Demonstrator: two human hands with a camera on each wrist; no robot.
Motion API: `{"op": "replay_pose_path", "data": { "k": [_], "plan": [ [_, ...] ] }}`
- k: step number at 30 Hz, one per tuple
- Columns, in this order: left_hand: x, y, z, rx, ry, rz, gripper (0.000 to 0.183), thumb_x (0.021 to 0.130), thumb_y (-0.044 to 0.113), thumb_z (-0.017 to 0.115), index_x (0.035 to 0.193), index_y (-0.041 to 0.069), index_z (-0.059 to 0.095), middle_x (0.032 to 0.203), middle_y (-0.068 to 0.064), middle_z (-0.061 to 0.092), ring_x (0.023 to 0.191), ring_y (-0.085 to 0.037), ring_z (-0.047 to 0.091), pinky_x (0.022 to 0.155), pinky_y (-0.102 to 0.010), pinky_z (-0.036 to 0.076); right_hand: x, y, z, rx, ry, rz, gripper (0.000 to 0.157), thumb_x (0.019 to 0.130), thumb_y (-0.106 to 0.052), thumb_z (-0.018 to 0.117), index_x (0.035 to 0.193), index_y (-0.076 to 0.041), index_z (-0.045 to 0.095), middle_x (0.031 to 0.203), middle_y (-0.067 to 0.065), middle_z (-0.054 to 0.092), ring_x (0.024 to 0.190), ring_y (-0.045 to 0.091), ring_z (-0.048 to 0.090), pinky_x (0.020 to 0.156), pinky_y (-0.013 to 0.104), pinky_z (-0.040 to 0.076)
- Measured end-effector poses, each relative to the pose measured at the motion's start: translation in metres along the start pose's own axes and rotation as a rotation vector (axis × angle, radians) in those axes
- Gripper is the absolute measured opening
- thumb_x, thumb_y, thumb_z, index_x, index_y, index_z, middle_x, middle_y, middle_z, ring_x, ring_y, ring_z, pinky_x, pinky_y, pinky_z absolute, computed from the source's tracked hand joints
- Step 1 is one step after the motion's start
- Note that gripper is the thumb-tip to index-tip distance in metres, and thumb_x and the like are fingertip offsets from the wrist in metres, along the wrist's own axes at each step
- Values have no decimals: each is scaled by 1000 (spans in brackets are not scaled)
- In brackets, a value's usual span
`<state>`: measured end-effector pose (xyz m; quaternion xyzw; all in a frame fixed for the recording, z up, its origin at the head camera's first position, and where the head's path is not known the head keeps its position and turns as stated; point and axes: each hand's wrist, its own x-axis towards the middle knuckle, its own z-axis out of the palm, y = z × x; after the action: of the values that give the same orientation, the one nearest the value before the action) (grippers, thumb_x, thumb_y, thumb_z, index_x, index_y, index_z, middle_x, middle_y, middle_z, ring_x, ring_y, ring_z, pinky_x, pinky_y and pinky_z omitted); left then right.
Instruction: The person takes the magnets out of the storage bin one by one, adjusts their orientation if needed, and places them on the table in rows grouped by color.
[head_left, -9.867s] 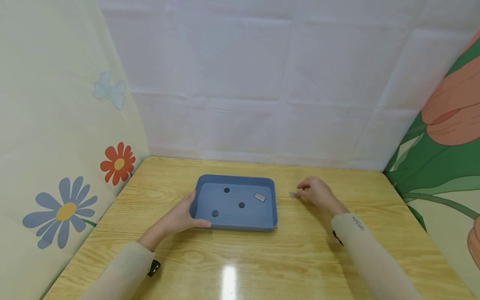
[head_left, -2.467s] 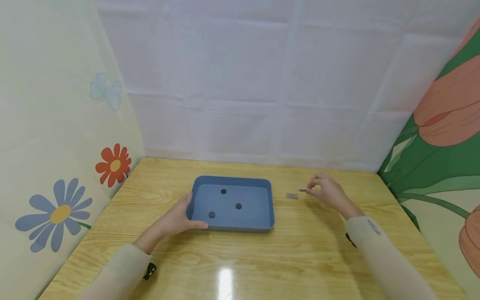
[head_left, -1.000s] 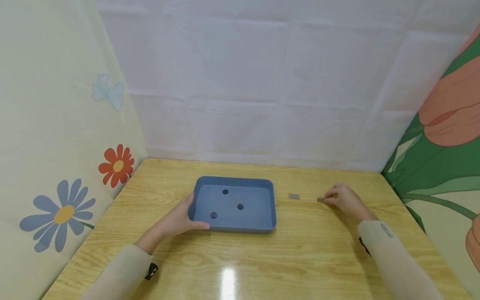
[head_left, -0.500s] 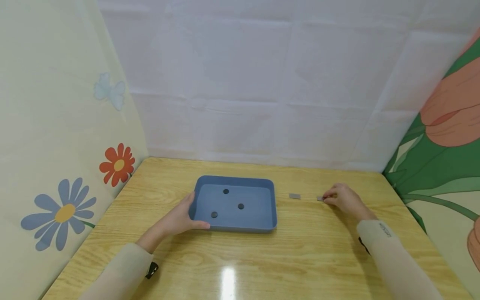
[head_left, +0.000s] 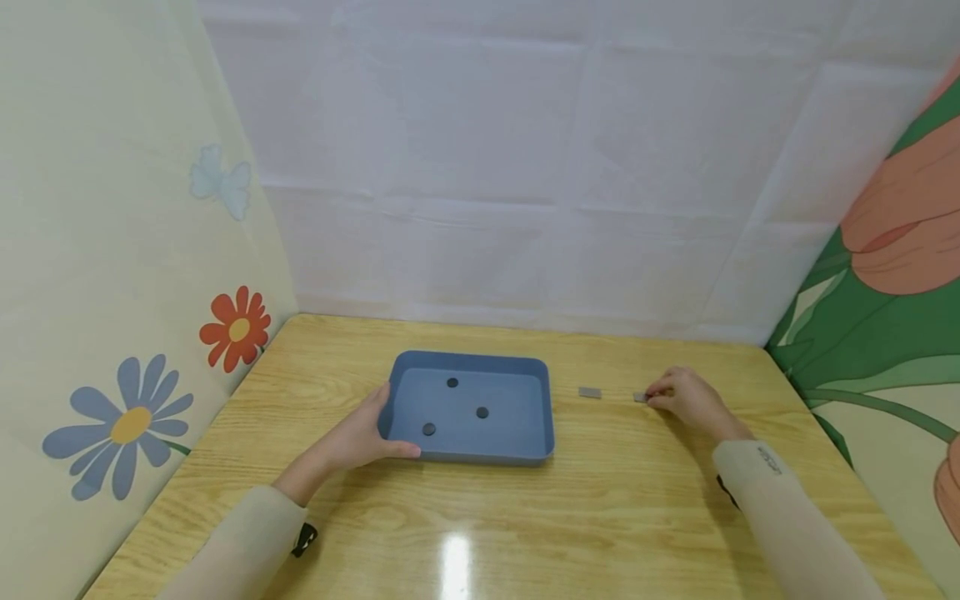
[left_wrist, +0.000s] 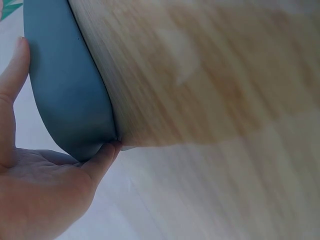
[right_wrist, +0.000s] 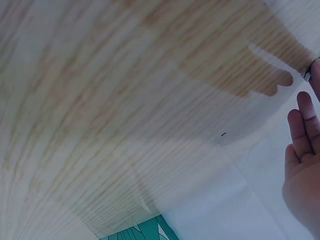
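A shallow blue tray [head_left: 517,429] stands on the table, holding three dark round discs [head_left: 482,412]. My left hand [head_left: 360,435] grips its near left corner, thumb along the front wall and fingers on the left side. The left wrist view shows the tray's outer wall [left_wrist: 70,80] between thumb and fingers. To the right of the tray lies a small flat grey rectangular block [head_left: 589,392]. Farther right, my right hand [head_left: 688,402] pinches a second such block [head_left: 639,397] at the tabletop; its right end is hidden by the fingertips.
The wooden table [head_left: 570,525] backs onto a white cloth [head_left: 480,167]. Flower-printed panels flank it, with a red flower [head_left: 238,330] on the left and large tulips [head_left: 907,192] on the right. A dark strap [head_left: 304,540] hangs at the left cuff.
A block formerly in the tray is now at the tabletop in my right hand, right of the other block, which has been let go. The left hand keeps its grip; little moved this last half second.
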<state>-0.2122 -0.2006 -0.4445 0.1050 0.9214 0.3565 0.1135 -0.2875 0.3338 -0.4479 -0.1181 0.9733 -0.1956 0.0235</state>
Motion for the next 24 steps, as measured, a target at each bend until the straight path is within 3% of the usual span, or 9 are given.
{"op": "replay_pose_path", "data": {
  "k": [24],
  "plan": [
    [-1,1,-1,-5,-3,11,133,66,59,79,153,0,-2,161,-23,4,148,-43,12,116,-60,23,-2,-6,-4,-8,-13,-16,21,87,-25,70,104,-13,74,95,5,63,83,16,54,68,29,45]
  ]
}}
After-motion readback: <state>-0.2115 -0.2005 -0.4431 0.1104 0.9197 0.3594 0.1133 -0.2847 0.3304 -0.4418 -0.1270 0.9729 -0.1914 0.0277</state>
